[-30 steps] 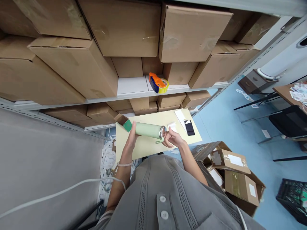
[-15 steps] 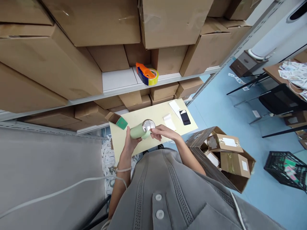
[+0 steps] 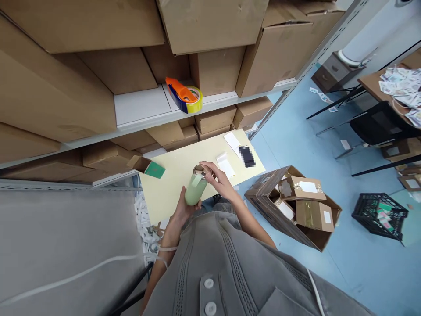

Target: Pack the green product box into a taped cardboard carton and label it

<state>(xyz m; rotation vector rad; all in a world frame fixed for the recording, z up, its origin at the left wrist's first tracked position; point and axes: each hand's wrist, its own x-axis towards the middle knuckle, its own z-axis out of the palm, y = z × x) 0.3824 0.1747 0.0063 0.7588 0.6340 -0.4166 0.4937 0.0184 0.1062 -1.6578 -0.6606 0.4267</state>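
Observation:
A pale green insulated bottle [image 3: 194, 192] with a shiny metal top [image 3: 199, 168] is held above the cream table [image 3: 177, 153], tilted so its top points away from me. My left hand [image 3: 184, 208] is closed around the lower part of its body. The fingers of my right hand [image 3: 221, 179] are curled over the metal top from the right side. A pale green strap shows on the bottle near the top. To the left on the table lies an opened small box [image 3: 154, 169] with a green end.
White papers [image 3: 225, 164] and a phone [image 3: 247, 156] lie on the table's right. An orange tape dispenser [image 3: 184, 96] sits on the shelf edge [image 3: 144, 123] among cardboard boxes. A large carton [image 3: 263, 191] holding packages stands on the floor at right, with a black crate [image 3: 365, 215] beyond.
The bottle has turned from lying nearly sideways to pointing its top away from me. My right hand has moved from beside the top to over it. The view has shifted slightly.

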